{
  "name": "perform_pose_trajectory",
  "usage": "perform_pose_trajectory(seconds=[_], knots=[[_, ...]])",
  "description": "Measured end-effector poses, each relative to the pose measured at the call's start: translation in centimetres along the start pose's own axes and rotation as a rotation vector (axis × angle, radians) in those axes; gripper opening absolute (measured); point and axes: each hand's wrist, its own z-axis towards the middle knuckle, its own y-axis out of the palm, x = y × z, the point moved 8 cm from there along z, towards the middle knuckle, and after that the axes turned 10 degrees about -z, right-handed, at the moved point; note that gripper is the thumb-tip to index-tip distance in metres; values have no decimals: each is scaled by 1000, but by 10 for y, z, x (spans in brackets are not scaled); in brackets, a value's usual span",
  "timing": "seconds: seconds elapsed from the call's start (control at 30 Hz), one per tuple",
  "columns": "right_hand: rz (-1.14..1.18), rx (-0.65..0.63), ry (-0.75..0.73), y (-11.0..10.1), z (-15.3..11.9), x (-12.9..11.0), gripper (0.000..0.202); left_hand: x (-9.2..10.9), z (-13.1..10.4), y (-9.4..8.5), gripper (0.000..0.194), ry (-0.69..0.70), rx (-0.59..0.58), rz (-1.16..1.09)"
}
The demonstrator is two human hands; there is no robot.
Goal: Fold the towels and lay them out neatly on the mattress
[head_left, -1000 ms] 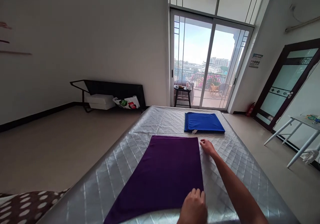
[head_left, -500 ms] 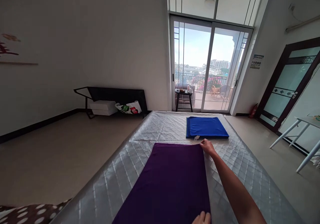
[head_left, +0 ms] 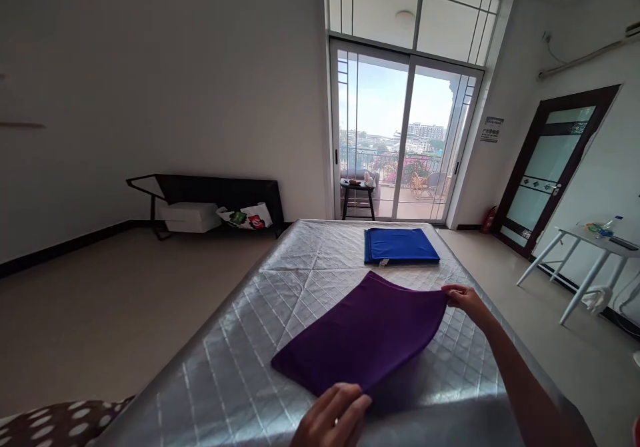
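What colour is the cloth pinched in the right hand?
Deep purple, plain; the cloth shows best in the head view.

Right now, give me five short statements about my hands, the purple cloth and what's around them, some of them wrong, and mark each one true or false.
1. The right hand pinches a corner of the purple cloth. True.
2. The folded blue cloth lies under the purple cloth. False: the folded blue cloth lies beyond it, apart, on the silver quilted surface.
3. The left hand is nowhere near the purple cloth. False: the left hand has its fingers at the near edge.
4. Brown fabric with white dots shows at the lower left. True.
5. The fire extinguisher stands on the silver quilted surface. False: the fire extinguisher is on the floor near the dark-framed door.
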Motion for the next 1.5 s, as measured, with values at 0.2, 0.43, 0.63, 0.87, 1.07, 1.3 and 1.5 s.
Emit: perform_pose_trajectory(seconds=[0.2,0.43,0.63,0.87,1.07,1.3,1.5], knots=[[94,109,-93,-61,-73,-43,40,-12,36,-71,15,-215,103,-46],[-60,262,-268,-95,-149,-116,53,-15,73,-121,31,-394,296,-24],[-68,444,-346,-126,-196,-149,45,-10,104,-150,31,-515,460,-251],[-11,438,-258,-137,-193,-139,39,-46,127,-119,36,-870,313,-619],[128,249,-152,-115,-97,-131,36,-144,152,-31,42,-1053,188,-901],[219,310,-306,-133,55,-248,12,-234,309,-10,15,-759,376,-904],[217,397,-408,-147,144,-270,12,-292,350,15,8,-615,483,-917]])
